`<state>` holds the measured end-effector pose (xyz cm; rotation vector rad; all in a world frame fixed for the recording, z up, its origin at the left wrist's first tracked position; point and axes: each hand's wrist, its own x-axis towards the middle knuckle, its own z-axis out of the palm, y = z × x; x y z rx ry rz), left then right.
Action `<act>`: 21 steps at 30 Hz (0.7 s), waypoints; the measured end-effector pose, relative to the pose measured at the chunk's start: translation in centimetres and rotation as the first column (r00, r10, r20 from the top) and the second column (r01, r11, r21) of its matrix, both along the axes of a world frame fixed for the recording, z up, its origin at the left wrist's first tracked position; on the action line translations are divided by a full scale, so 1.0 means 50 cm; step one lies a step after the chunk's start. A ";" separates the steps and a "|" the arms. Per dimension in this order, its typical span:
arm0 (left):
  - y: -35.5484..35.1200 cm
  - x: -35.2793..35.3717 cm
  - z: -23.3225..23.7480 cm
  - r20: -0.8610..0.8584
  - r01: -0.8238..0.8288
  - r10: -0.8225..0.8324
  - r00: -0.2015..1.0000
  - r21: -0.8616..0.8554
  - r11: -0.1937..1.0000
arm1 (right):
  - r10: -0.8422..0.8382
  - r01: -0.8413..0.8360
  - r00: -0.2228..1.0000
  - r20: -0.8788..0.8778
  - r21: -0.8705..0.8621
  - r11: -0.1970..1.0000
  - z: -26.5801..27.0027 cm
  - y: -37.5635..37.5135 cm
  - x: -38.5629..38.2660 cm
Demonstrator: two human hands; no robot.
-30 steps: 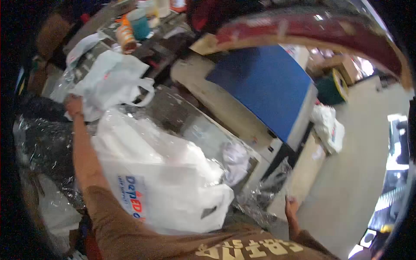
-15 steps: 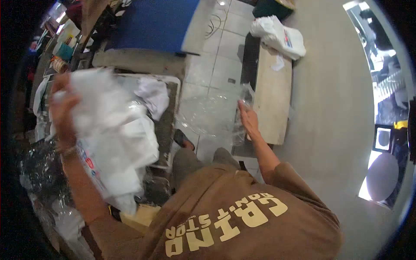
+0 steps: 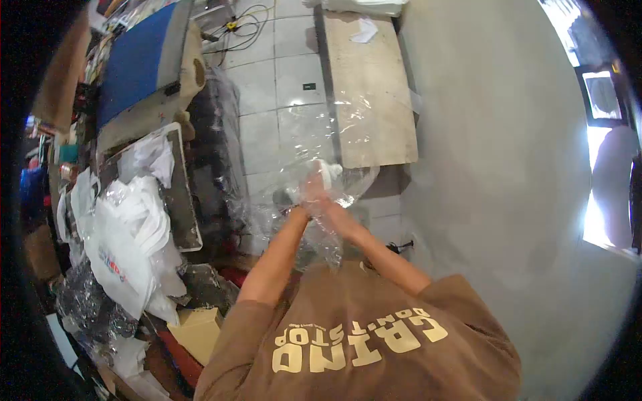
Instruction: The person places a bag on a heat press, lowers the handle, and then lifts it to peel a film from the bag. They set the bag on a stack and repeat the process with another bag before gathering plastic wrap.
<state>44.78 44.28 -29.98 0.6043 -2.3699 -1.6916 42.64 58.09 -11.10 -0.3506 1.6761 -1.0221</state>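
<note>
In front of my body, my two hands meet within a crumpled clear plastic bag (image 3: 354, 127). My left hand (image 3: 313, 186) is seen through the film, and its fingers are blurred. A small white bit (image 3: 328, 172) shows at its fingertips; what it is I cannot make out. Close against it, my right hand (image 3: 331, 212) is closed on the clear plastic, with film spread over it. To the left lies a pile of white printed plastic bags (image 3: 127, 240), touched by neither hand.
A pale wooden bench (image 3: 374, 87) stands ahead, with white bags (image 3: 364, 7) at its far end. A yellowish box (image 3: 195, 334) sits low at the left. A blue-topped board (image 3: 137, 63) and cables (image 3: 251, 30) are farther off. A grey wall (image 3: 495, 200) runs along the right.
My left hand has left the white bags, which now lie in the pile, and moved right to meet my right hand at the clear plastic bag. The view has shifted.
</note>
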 end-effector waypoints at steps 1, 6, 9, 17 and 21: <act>0.023 0.001 0.082 0.193 0.208 -0.172 0.966 -0.186 0.960 | -0.239 0.240 0.969 -0.067 0.000 0.971 0.023 0.033 0.003; 0.038 -0.026 0.420 0.504 0.967 -0.833 0.228 -0.017 0.254 | -0.777 0.761 0.617 0.127 0.154 0.630 0.064 0.240 -0.065; -0.046 -0.195 0.496 -0.088 0.801 -0.993 0.075 0.599 0.007 | -0.720 0.683 0.693 -0.033 0.351 0.641 -0.081 0.409 -0.031; 0.133 -0.762 -0.028 0.522 0.809 -0.689 0.503 -0.566 0.161 | -0.565 0.654 0.756 -0.329 0.418 0.631 -0.118 0.451 0.095; 0.219 -0.941 -0.144 0.489 0.728 -0.695 0.527 -0.682 0.072 | -0.647 0.682 0.695 -0.314 0.573 0.455 -0.223 0.487 0.188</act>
